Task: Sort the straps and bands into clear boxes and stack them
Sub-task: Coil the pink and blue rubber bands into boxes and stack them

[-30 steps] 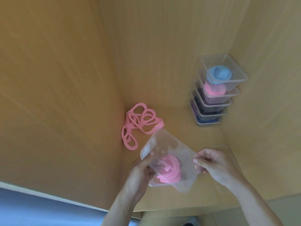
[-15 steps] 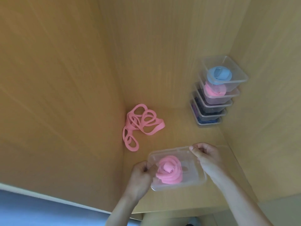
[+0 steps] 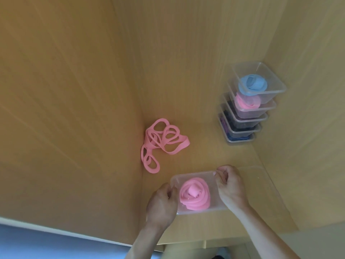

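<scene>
A clear box (image 3: 188, 176) with a rolled pink band (image 3: 194, 196) inside sits level on the wooden shelf near its front edge. My left hand (image 3: 161, 206) grips the box's left side and my right hand (image 3: 230, 187) grips its right side, fingers curled over the rim. A loose pink band (image 3: 160, 143) lies tangled in loops at the foot of the left wall. A stack of several clear boxes (image 3: 244, 107) stands in the back right corner, with a blue roll (image 3: 252, 86) in the top one and a pink roll (image 3: 246, 102) below it.
Wooden walls close in the shelf (image 3: 201, 152) on the left, back and right. Another clear box (image 3: 261, 184) lies on the shelf just right of my right hand. Bare shelf lies between the held box and the stack.
The box was tilted up between my hands a second ago. It has since been turned level, and both hands now hold its sides.
</scene>
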### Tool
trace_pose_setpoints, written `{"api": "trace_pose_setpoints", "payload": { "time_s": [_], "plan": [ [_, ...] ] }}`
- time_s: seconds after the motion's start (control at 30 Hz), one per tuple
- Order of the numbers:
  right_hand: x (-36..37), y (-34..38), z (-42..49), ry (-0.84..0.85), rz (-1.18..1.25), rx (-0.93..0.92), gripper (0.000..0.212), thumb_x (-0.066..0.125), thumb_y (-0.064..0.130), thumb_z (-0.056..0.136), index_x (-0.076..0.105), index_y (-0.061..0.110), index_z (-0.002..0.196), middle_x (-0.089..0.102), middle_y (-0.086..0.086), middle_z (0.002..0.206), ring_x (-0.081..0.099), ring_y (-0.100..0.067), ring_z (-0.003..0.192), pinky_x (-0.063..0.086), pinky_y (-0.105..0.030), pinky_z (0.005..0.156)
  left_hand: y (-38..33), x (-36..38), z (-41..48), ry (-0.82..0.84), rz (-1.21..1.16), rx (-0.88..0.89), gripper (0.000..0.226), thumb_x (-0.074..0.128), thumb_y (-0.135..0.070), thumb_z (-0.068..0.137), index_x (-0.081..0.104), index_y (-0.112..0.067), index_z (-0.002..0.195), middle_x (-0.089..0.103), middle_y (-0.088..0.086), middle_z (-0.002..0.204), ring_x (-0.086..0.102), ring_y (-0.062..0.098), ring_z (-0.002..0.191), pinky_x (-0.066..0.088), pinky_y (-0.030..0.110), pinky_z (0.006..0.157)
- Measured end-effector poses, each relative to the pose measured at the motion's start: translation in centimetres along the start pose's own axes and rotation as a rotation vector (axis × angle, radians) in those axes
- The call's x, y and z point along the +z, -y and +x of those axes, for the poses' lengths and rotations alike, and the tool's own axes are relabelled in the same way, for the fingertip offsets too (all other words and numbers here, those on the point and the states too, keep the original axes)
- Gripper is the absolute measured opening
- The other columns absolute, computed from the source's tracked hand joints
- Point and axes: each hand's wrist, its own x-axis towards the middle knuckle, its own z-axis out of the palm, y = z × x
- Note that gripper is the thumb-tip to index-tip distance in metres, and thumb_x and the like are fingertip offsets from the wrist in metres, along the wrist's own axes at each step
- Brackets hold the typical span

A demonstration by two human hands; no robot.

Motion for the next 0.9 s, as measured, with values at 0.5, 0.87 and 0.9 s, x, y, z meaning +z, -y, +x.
{"api": "trace_pose_setpoints", "payload": {
  "time_s": [0.5,0.87,0.9],
  "plan": [
    [0.2,0.8,0.6,0.027,0.002,-0.027,0.016,0.068,0.019,0.093,0.060,0.032,0.087,0.051,0.013,0.095,0.057,-0.003,0.085,0.042,-0.017,0.074,0.7,-0.1,0.4,0.091,0.085,0.194,0.045,0.040,-0.029,0.103,0.036,-0.044,0.146,0.055,-0.021,0.134,0.055,0.010,0.121,0.043,0.023,0.093],
    [0.4,0.4,-0.2,0.107,-0.074,-0.082,0.023,0.059,0.016,0.100,0.070,0.017,0.120,0.057,0.001,0.106,0.062,-0.015,0.090,0.053,-0.033,0.087,-0.8,1.7,0.5,0.052,0.486,0.391,0.071,0.045,-0.007,0.094,0.025,-0.029,0.158,0.019,-0.009,0.164,0.013,0.012,0.151,0.015,0.028,0.120],
    [0.4,0.4,0.0,0.106,-0.088,-0.087,0.021,0.059,0.016,0.100,0.071,0.016,0.117,0.057,0.000,0.104,0.062,-0.015,0.087,0.052,-0.031,0.085,-1.2,1.9,0.7,0.069,0.485,0.405,0.073,0.044,-0.004,0.092,0.025,-0.028,0.158,0.021,-0.010,0.164,0.012,0.011,0.151,0.013,0.027,0.120]
  ]
}}
